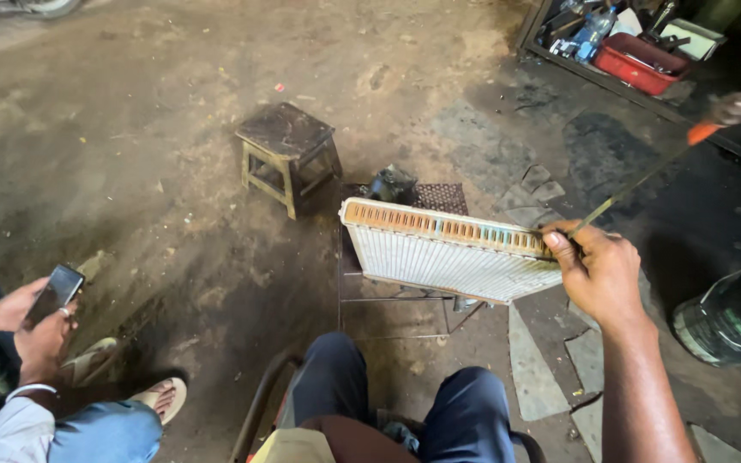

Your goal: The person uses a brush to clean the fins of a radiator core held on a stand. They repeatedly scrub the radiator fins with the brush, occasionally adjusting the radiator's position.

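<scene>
My right hand (598, 273) at radiator's (452, 249) right end, fingers curled tight round thin rod (645, 182); rod slants up-right, tip meeting top edge. Radiator long axis left-right on metal stand (439, 199). Left hand unseen

Open dirt floor (156, 146) spreads to our left and ahead, broken only by a small wooden stool (286, 154) just beyond the radiator (448, 253) propped on a metal stand (405, 304). To our right, a dark drum (735, 317) and a cluttered shelf (636, 51) hem us in; a seated person's feet (143, 390) crowd the near left.
</scene>
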